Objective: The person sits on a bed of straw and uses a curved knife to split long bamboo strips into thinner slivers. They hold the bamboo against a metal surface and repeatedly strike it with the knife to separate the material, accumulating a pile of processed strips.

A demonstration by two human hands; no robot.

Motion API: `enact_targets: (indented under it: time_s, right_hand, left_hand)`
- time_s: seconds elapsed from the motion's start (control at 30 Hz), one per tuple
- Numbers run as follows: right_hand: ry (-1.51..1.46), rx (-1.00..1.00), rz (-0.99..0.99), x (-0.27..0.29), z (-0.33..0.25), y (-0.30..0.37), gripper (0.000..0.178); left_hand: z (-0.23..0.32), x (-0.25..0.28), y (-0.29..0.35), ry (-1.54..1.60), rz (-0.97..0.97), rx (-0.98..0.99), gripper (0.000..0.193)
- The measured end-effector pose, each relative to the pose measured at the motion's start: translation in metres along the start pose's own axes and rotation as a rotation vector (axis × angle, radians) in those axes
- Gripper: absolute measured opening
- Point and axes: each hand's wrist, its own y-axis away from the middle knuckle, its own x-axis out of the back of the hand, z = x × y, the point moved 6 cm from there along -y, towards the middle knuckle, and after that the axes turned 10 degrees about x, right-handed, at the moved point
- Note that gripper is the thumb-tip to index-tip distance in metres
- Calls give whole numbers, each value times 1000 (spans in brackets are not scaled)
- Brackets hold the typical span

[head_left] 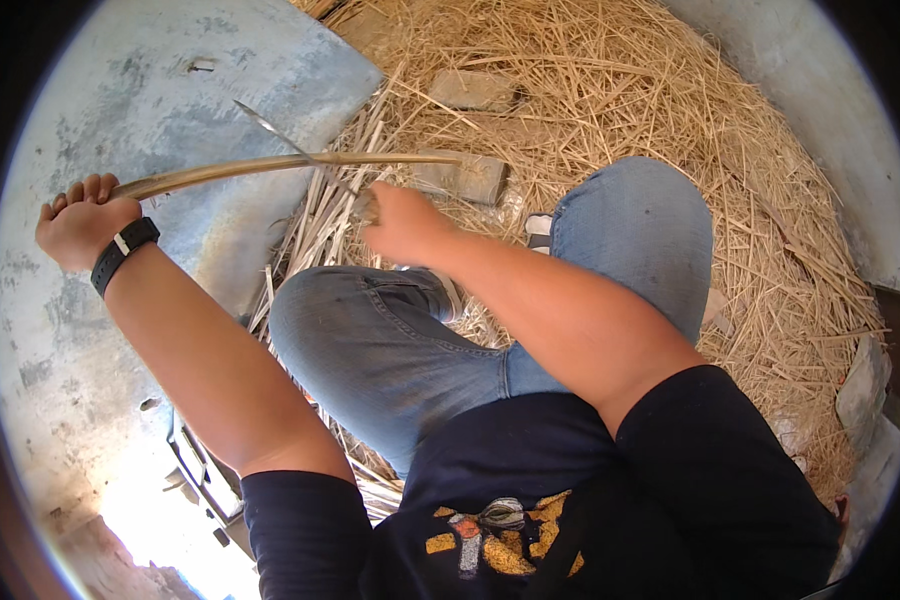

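One long pale strip [225,169] is held at its left end by the closed left hand [92,225]. A knife [281,136] is clamped by its handle in the right hand [402,224]; the strip is crossed by the blade. Loose straw [610,90] is spread beyond.

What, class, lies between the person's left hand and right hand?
In the head view, a long tan strip, gripped by the left hand, spans that stretch; the knife held in the right hand crosses it.
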Motion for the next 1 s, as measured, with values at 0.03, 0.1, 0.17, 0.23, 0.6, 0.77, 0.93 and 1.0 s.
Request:
enact_targets:
  time_s: [0.03, 0.1, 0.17, 0.23, 0.6, 0.77, 0.93, 1.0]
  right_hand:
    - [-26, -51, 8, 2, 17, -6, 43]
    - [12, -120, 37, 10, 45, -15, 43]
    - [130, -172, 69, 16, 58, -15, 42]
    - [75, -220, 93, 11, 58, -14, 42]
    - [-52, 28, 86, 5, 24, -13, 42]
    - [-30, 1, 69, -5, 29, -21, 41]
    - [-32, -33, 11, -3, 22, -16, 43]
    - [-29, -30, 17, -1, 22, -15, 43]
  left_hand:
    - [2, -3, 3, -10, 5, -3, 13]
    - [4, -8, 6, -9, 4, -1, 14]
    - [3, -4, 8, -2, -1, 19, 16]
    - [4, -2, 10, 9, -13, 14, 18]
    - [0, -7, -6, 11, -205, 40, 21]
    - [-3, 16, -19, 68, -207, 99, 21]
    - [-1, 26, -21, 84, -243, 105, 20]
    - [-1, 22, -19, 94, -259, 111, 20]
